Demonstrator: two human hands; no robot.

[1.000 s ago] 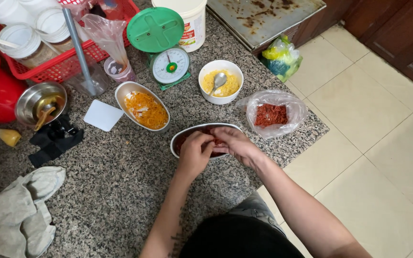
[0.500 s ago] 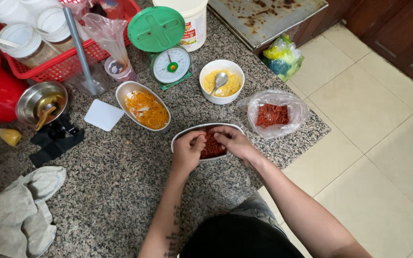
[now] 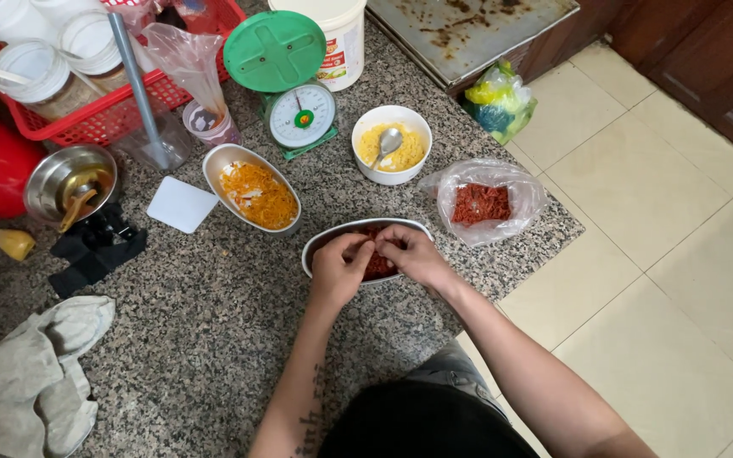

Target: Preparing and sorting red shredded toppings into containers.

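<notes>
Both hands back together since half a second ago: left hand (image 3: 339, 270) and right hand (image 3: 411, 254) pinch red filling (image 3: 378, 265) in oval metal dish (image 3: 320, 246). Clear bag (image 3: 485, 200) of red bits right; white tub (image 3: 332, 34) behind green scale (image 3: 286, 80).

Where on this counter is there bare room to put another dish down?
Bare granite lies between the grey cloth and the left hand, below the oval orange dish. It's crowded further back around the scale, white bowl and red basket.

Both hands (image 3: 379, 254) in oval metal dish (image 3: 324, 242) w/ red mince (image 3: 379, 265).
</notes>
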